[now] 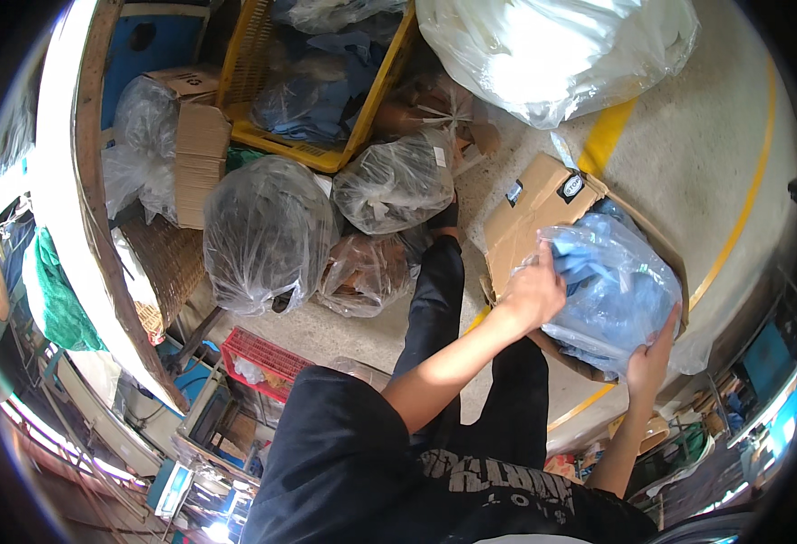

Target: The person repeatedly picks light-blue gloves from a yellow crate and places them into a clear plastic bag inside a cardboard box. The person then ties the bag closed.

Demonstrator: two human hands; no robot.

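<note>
A clear plastic bag (611,286) filled with light blue, cloth-like pieces sits in an open cardboard box (530,199) on the floor to my right. My left hand (534,295) grips the bag's near left edge, its index finger raised along the plastic. At the bag's right side, my right hand (652,358) holds the plastic, with the thumb toward the contents and the other fingers partly hidden. More blue pieces show in the box behind the bag. One cardboard flap lies folded outward on the left.
Stuffed clear bags (267,236) stand on the floor ahead. Behind them is a yellow crate (353,150) with blue pieces inside. A large white plastic sack (561,54) stands at the far right. A red basket (258,363) lies left of my legs. Yellow lines mark the floor.
</note>
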